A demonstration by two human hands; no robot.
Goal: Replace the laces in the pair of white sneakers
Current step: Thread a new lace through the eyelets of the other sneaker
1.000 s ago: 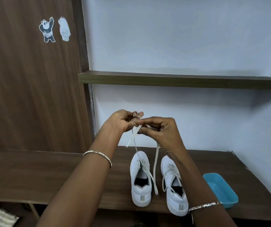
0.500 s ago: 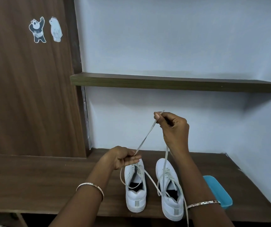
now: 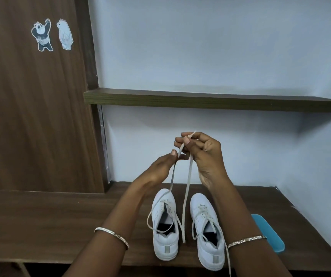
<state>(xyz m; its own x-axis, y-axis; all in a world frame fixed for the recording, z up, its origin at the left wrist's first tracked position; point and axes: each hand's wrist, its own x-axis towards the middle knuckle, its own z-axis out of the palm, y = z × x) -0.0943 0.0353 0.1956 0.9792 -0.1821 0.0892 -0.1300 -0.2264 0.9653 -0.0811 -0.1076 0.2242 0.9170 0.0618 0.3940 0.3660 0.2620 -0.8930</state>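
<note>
Pulling the lace (image 3: 186, 188) free of the left sneaker (image 3: 165, 226) is judged the step in hand: its upper end is pinched in the right hand (image 3: 202, 154), while the left hand (image 3: 160, 168), at nine o'clock of it, closes thumb and finger on the strand just below. Both sneakers stand on the wooden desk (image 3: 60, 220), the right sneaker (image 3: 208, 232) at three o'clock of its mate. The strand is best drawn upward steadily, so the shoe is not tipped.
</note>
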